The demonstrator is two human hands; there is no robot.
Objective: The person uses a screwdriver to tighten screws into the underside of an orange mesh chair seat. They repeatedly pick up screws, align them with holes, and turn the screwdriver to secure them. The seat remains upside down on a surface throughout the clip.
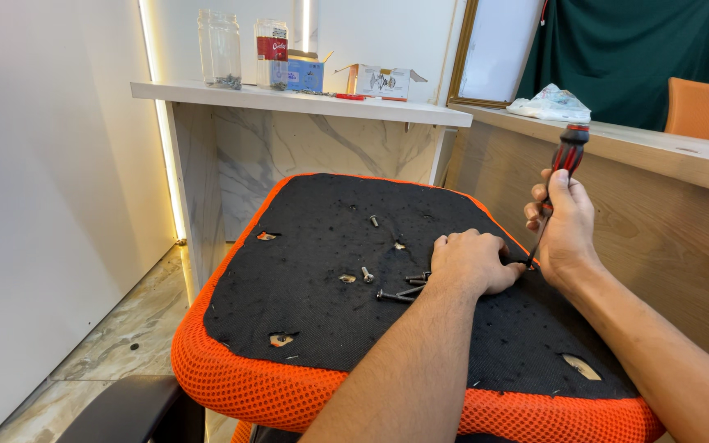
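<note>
A: Start at the fingers. What does the right hand [566,223] have?

B: Its fingers are wrapped around a red-and-black screwdriver [557,184], held close to upright. The tip meets the black underside of the seat cushion [305,279] near its 3 o'clock edge. I judge that a screw is being driven or loosened there, though the screw itself is hidden.

A: And the left hand [473,261]?

B: Its fingers are curled down, knuckles up, pressing on the fabric just at 9 o'clock of the screwdriver tip. Whether they pinch anything I cannot tell. It looks to be steadying the spot.

A: What does the next move call for?

B: As I judge it, keeping the shaft square to the seat and pushing down while turning, so the tip does not slip into the fabric or towards the left hand.

A: Count the loose parts.

B: About four dark long bolts [395,295] lie bunched at 9 o'clock of the left hand, partly overlapping. Two short silver screws: one [367,275] beside the bolts, another [374,221] at 12 o'clock of it. I count five torn openings in the black cover.

A: Beyond the seat?

B: An orange mesh rim [240,369] surrounds it. On the white shelf [289,100] at 12 o'clock stand two jars [221,49] and two small boxes [383,82].
</note>
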